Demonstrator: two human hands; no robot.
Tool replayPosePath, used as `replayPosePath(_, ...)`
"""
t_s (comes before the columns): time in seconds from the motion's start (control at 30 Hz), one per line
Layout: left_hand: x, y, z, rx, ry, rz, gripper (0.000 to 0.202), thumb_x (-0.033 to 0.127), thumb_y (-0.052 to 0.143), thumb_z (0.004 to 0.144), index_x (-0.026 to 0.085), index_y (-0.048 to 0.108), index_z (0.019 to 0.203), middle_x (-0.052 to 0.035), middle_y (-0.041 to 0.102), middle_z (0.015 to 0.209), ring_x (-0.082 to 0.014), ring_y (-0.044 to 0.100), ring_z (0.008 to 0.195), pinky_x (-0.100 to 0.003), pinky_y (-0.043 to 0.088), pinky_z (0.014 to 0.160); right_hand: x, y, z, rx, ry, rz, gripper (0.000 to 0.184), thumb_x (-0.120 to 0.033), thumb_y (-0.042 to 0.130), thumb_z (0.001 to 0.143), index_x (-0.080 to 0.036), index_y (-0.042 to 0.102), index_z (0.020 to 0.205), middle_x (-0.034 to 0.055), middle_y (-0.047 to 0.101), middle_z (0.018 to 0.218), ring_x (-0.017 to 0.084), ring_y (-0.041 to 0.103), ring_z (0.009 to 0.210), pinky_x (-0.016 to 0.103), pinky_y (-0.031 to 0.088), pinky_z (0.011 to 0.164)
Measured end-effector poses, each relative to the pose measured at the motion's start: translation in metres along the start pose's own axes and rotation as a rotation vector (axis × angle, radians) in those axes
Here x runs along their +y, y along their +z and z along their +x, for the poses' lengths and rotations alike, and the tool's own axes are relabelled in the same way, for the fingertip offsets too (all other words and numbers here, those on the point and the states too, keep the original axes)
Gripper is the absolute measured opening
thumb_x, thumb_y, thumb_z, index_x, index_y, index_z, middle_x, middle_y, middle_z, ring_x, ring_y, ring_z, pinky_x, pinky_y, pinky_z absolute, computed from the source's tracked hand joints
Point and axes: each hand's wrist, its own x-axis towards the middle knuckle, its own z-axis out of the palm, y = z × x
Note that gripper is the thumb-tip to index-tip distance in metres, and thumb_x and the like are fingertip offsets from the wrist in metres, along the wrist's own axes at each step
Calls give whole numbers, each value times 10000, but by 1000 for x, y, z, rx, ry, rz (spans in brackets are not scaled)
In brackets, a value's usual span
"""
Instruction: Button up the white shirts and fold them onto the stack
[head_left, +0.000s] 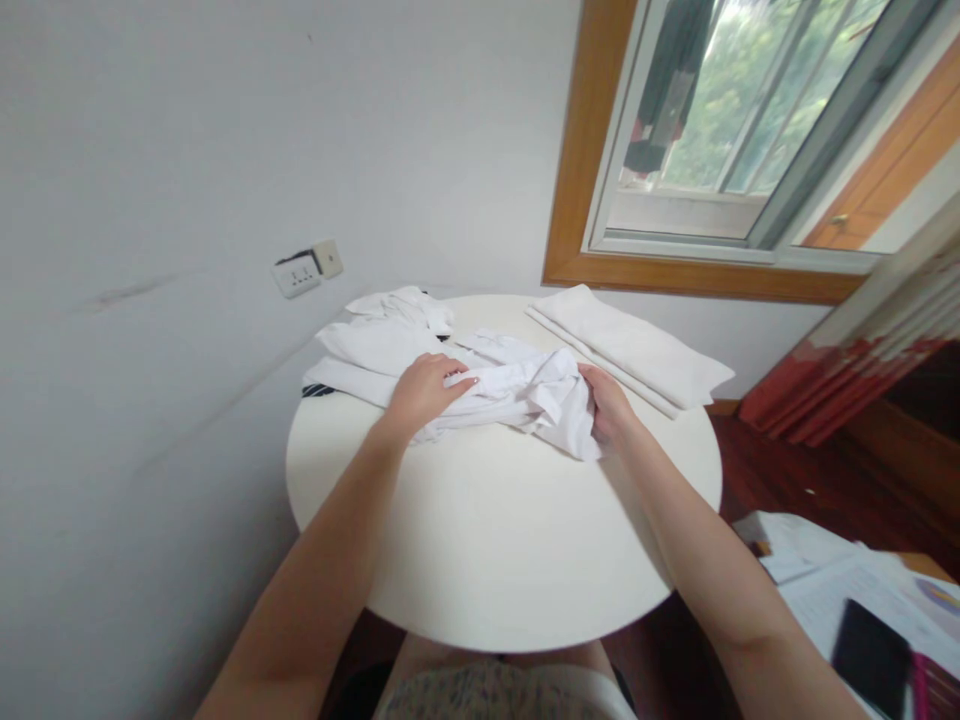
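A crumpled white garment, which looks like a shirt, lies bunched across the far half of the round white table. My left hand is on its left part, with thumb and fingers closed on a fold. At the other end, my right hand grips the right edge, its fingertips partly hidden by the fabric. Just beyond my left hand is a loose heap of white clothes, with dark striped cloth showing at its edge. To the right, a flat folded white cloth rests near the table's rim.
A grey-white wall with a socket borders the table on the left. Behind it is a wood-framed window. A red and cream curtain hangs at right. Papers and a black phone lie low at right.
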Motion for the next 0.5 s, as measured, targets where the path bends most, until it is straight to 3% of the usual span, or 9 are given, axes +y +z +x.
replayPosePath(0.17,-14,0,-3,-46,-10,1,357,529,620,803,213,733,923,-90,709,1024,-269,601,1027,-385,430,972,-4,-2,-8,-135,17,-152,362,-553,651,811,-201,672,894,56,752,817,212,705,748,306,553,681)
replayPosePath(0.3,-16,-8,-5,-158,-33,-36,404,576,603,781,207,717,901,-85,711,1008,-264,622,991,-359,457,917,-5,-4,-15,-222,-20,-272,400,-540,786,686,-186,662,825,32,712,706,180,643,610,265,484,562)
replayPosePath(0.4,-17,-12,-5,-192,-55,-28,359,556,623,759,223,706,866,-65,715,954,-251,638,916,-326,470,829,-6,-6,-16,-193,-119,-298,387,-496,818,639,-185,646,790,-4,664,671,134,562,559,227,413,514)
replayPosePath(0.5,-16,-16,-7,-178,-61,19,298,515,652,752,235,692,845,-53,719,938,-248,643,899,-302,460,777,-11,-6,-14,-94,-272,-349,349,-500,769,688,-190,643,788,-22,622,673,123,511,597,220,377,531)
